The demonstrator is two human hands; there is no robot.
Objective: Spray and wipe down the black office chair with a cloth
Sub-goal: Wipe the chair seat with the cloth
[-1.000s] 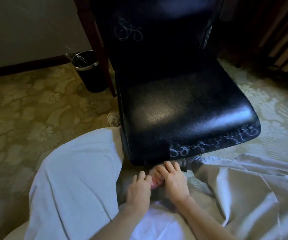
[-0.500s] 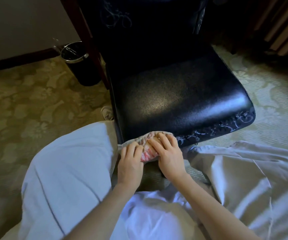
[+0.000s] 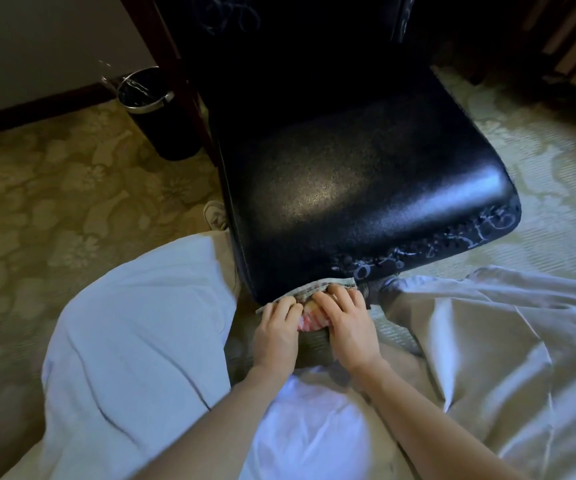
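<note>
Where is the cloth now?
Head view, low centre: the cloth is pressed on the black chair's front edge, held by the left hand and right hand.

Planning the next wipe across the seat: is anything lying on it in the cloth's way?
Nothing visible. The left hand and right hand hold the cloth at the front edge of the seat; the seat top looks bare, though its rear is dark.

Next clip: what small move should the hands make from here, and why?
Probably slide the cloth rightward along the front edge of the chair. The left hand and right hand hold it bunched against that edge near its left corner, so the patterned stretch to the right is not yet covered.
</note>
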